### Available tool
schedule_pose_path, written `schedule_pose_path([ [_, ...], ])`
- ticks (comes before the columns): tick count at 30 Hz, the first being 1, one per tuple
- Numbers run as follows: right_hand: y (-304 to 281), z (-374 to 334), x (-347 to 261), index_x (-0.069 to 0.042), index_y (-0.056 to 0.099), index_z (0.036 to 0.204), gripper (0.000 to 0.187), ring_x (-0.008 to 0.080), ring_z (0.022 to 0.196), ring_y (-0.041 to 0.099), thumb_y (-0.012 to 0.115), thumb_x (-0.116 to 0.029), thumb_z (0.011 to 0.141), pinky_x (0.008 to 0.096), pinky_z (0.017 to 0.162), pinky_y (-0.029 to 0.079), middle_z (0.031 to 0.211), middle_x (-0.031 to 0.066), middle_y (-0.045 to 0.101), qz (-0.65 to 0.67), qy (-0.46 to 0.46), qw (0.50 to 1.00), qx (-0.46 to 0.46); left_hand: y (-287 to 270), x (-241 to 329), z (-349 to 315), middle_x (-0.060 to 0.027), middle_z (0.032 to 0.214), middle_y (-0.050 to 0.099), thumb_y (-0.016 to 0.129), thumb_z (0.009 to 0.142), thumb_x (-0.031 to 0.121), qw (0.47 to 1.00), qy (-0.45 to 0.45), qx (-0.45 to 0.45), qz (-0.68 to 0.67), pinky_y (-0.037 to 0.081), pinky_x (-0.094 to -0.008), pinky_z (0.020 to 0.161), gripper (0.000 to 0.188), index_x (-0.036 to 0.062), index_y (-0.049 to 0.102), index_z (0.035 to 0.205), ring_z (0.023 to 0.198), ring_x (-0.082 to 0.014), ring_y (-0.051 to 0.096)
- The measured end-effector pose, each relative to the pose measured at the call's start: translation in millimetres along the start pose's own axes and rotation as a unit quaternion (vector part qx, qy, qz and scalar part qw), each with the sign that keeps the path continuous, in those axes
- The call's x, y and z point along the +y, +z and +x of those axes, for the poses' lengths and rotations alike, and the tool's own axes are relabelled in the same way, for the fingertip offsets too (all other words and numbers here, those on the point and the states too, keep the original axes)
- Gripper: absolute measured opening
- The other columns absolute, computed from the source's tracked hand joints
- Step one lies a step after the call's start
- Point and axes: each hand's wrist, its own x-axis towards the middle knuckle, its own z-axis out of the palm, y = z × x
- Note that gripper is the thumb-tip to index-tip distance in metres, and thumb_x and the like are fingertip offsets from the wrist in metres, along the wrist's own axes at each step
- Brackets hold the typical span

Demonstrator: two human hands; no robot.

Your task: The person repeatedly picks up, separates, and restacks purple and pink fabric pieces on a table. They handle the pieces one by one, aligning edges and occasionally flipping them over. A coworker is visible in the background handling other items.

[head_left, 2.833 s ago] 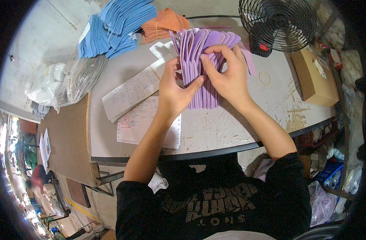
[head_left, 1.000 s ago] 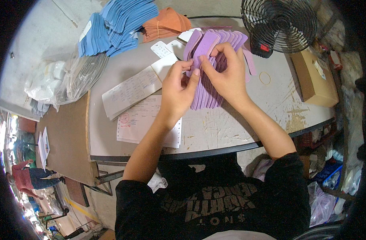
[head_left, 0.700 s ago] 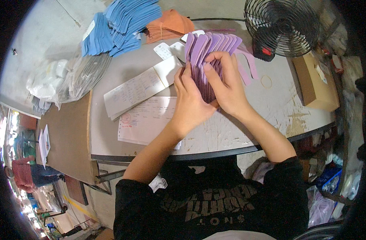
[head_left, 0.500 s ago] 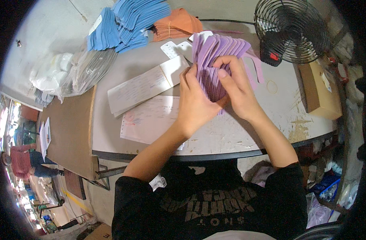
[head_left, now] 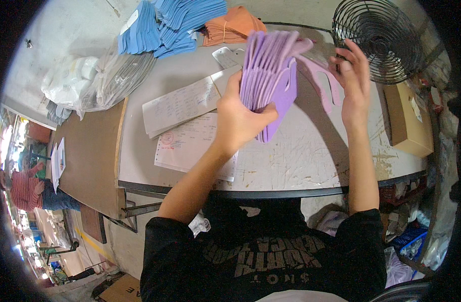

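Observation:
My left hand (head_left: 240,121) is closed round the lower end of a fanned stack of purple cut pieces (head_left: 271,80), flat like fabric or foam, and holds it upright above the table. Its thumb presses on the stack's near side. To the right of the stack my right hand (head_left: 354,85) is raised, palm inward and fingers spread, with nothing visible in it. Between the two lies a loose pinkish-purple piece (head_left: 322,83) with a long slot, flat on the table.
Handwritten papers (head_left: 182,105) and a printed sheet (head_left: 190,151) lie left of the stack. Behind are blue pieces (head_left: 177,25), banded orange pieces (head_left: 233,27) and white tags (head_left: 225,58). A wire-caged fan (head_left: 379,40) and cardboard box (head_left: 409,121) stand right; plastic-wrapped goods (head_left: 74,85) left.
My right hand has let go of the purple stack and moved right, its fingers opening. The left hand keeps the stack, now turned and fanned. The elastic band on the table is no longer visible.

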Motion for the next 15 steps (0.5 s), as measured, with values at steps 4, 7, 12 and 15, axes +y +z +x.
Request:
schedule_pose_path([
  [4, -6, 0, 13, -0.005, 0.032, 0.161, 0.101, 0.0292, 0.138, 0.05, 0.09, -0.031, 0.082, 0.0425, 0.117, 0.039, 0.15, 0.0178, 0.051, -0.152, 0.049, 0.969, -0.191, -8, -11, 2, -0.0226, 0.117, 0.071, 0.084, 0.068, 0.016, 0.986, 0.044, -0.056, -0.151, 0.056, -0.0376, 0.092, 0.075, -0.0048, 0.054, 0.134, 0.102, -0.0272, 0.072],
  [7, -9, -7, 12, -0.003, 0.035, 0.158, 0.103, 0.0263, 0.134, 0.053, 0.094, -0.025, 0.077, 0.0398, 0.115, 0.042, 0.147, 0.0176, 0.055, -0.104, 0.115, 0.921, -0.357, -19, -15, 4, -0.0229, 0.124, 0.068, 0.082, 0.068, 0.014, 0.978, 0.123, -0.132, -0.108, 0.051, -0.0381, 0.101, 0.078, -0.0054, 0.051, 0.137, 0.111, -0.0288, 0.068],
  [12, -7, -10, 16, 0.0, 0.052, 0.144, 0.092, 0.0269, 0.131, 0.057, 0.098, -0.027, 0.069, 0.0407, 0.114, 0.044, 0.144, 0.0191, 0.059, -0.073, 0.176, 0.893, -0.408, -27, -16, 15, -0.0253, 0.138, 0.059, 0.086, 0.068, 0.014, 0.96, 0.192, -0.192, 0.061, 0.042, -0.0407, 0.113, 0.094, -0.0047, 0.042, 0.149, 0.128, -0.0344, 0.059],
  [15, -12, -12, 24, 0.0, 0.051, 0.146, 0.093, 0.0286, 0.136, 0.053, 0.097, -0.027, 0.069, 0.042, 0.116, 0.041, 0.146, 0.0205, 0.057, -0.204, 0.081, 0.885, -0.412, -10, -15, 11, -0.0261, 0.141, 0.057, 0.093, 0.067, 0.019, 0.968, 0.139, -0.208, 0.012, 0.041, -0.0424, 0.115, 0.106, -0.0027, 0.036, 0.154, 0.132, -0.0379, 0.057],
])
